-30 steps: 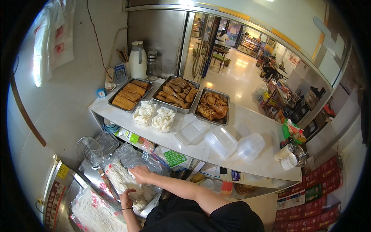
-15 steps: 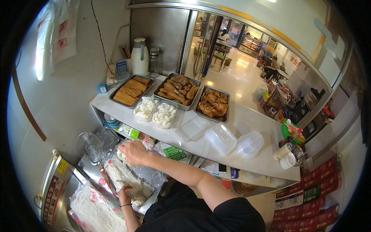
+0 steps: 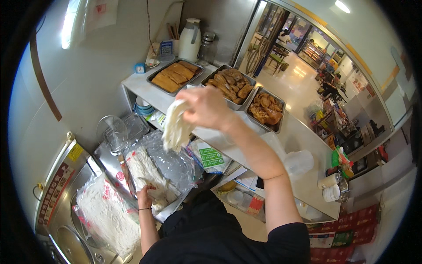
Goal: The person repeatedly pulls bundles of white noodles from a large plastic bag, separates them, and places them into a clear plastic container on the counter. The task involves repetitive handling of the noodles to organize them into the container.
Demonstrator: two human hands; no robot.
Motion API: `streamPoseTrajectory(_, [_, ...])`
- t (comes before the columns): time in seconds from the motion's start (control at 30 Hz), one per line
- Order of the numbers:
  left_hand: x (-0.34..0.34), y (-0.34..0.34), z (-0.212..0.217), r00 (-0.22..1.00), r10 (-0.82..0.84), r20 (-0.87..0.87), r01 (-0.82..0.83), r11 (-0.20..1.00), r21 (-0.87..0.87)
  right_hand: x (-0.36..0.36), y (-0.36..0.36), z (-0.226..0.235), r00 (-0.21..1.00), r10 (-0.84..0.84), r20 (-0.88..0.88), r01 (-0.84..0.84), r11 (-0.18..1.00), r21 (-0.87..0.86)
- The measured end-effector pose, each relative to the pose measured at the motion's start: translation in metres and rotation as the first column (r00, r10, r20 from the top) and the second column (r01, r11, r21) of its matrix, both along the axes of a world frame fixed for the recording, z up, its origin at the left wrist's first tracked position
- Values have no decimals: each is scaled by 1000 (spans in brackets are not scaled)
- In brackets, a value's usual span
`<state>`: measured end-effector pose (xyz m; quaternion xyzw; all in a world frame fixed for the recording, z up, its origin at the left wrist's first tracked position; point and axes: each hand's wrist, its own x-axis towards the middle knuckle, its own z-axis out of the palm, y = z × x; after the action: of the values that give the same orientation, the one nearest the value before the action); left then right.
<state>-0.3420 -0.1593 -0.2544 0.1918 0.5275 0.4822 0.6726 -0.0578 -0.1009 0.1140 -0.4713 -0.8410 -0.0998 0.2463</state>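
Note:
My right hand [image 3: 205, 108] is raised over the shelf's front edge. Its fingers are closed round a hanging bundle of white noodles [image 3: 176, 130]. Low on the left, my left hand [image 3: 146, 196] has its fingers curled at the edge of a pile of white noodles [image 3: 147, 167], which lies on a clear plastic bag [image 3: 171, 152]. My right hand and its bundle cover the spot on the shelf where tubs of noodles stood. A bigger bag of white noodles [image 3: 105, 211] lies beside my left forearm, over the sink.
On the shelf [image 3: 303, 189] stand trays of tofu slabs [image 3: 176, 77], brown braised pieces [image 3: 231, 83] and mixed braised food [image 3: 266, 108]. Clear plastic tubs [image 3: 299, 162] are to the right. A white jug [image 3: 190, 40] stands at the back, a wire strainer [image 3: 112, 132] by the wall.
My right hand has lifted a bundle of noodles up from the pile toward the shelf. The left hand stays by the pile. The view has shifted.

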Motion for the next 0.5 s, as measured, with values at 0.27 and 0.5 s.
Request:
streamPoseTrajectory(0.27, [11,-3,31,998,8,-66,-9,1000,-27,68,-12,50,978,-189,-85,192,981,20])
streamPoseTrajectory(0.5, [10,-1,14,998,-1,-60,0,1000,-16,121,-17,47,885,-325,-333,337,941,-24])
